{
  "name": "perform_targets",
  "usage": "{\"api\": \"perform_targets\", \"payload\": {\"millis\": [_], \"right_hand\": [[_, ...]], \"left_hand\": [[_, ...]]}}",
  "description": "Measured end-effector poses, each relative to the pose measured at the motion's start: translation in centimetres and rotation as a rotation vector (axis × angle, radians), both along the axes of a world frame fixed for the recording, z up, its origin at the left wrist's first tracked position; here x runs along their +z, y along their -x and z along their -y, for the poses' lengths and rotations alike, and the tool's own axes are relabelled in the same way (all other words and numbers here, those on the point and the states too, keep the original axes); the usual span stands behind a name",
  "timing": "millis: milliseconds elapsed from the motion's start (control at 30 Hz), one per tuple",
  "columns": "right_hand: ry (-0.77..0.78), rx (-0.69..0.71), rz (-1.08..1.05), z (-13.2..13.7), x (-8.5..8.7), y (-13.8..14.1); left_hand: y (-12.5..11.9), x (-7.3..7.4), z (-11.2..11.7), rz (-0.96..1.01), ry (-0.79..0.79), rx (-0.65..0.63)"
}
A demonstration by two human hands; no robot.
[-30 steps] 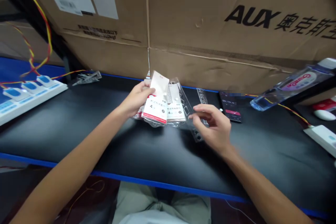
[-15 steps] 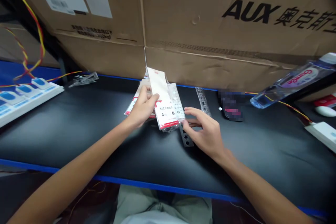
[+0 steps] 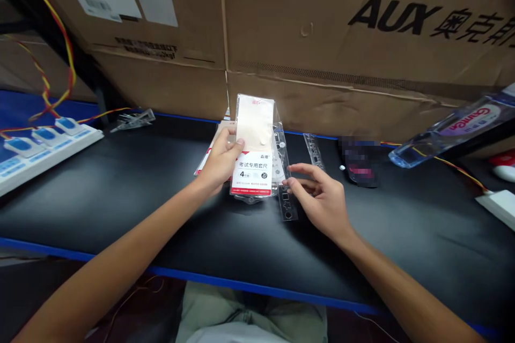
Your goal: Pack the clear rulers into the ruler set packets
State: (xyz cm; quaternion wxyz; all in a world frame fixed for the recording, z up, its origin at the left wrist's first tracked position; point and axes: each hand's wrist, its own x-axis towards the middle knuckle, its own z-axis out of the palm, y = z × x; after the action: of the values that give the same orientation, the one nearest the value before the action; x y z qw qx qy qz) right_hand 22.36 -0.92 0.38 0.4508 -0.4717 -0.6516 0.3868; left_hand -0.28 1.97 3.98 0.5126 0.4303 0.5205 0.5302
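Note:
My left hand (image 3: pixel 220 158) grips a clear plastic packet (image 3: pixel 254 146) holding a ruler set, with a white and red card label, and stands it nearly upright over the desk. A second bagged packet (image 3: pixel 210 151) shows behind that hand, partly hidden. My right hand (image 3: pixel 319 198) is just to the right, its fingers apart. Its fingertips rest on a clear plastic stencil ruler (image 3: pixel 287 199) with cut-out shapes, which lies beside the packet. A further clear ruler (image 3: pixel 314 151) lies beyond that hand.
The black desk (image 3: pixel 120 209) has a blue edge, with large cardboard boxes (image 3: pixel 322 27) standing along its back. A blurred phone (image 3: pixel 360 163) and a water bottle (image 3: pixel 450 131) lie to the right. A white power strip (image 3: pixel 44 150) with wires sits at left.
The left hand has turned the packet upright, showing its label and raising it. The stencil ruler has swung more upright under my right fingers. The view has shifted slightly.

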Motion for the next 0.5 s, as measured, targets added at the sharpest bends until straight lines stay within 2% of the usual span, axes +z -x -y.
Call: {"api": "perform_targets", "payload": {"millis": [333,500], "right_hand": [[0.188,0.08,-0.237,-0.3,-0.17,0.39],[0.291,0.127,-0.273,-0.42,0.05,0.32]], "left_hand": [[-0.12,-0.33,-0.16,0.083,-0.083,0.027],[-0.06,-0.45,-0.29,0.105,-0.121,0.036]]}}
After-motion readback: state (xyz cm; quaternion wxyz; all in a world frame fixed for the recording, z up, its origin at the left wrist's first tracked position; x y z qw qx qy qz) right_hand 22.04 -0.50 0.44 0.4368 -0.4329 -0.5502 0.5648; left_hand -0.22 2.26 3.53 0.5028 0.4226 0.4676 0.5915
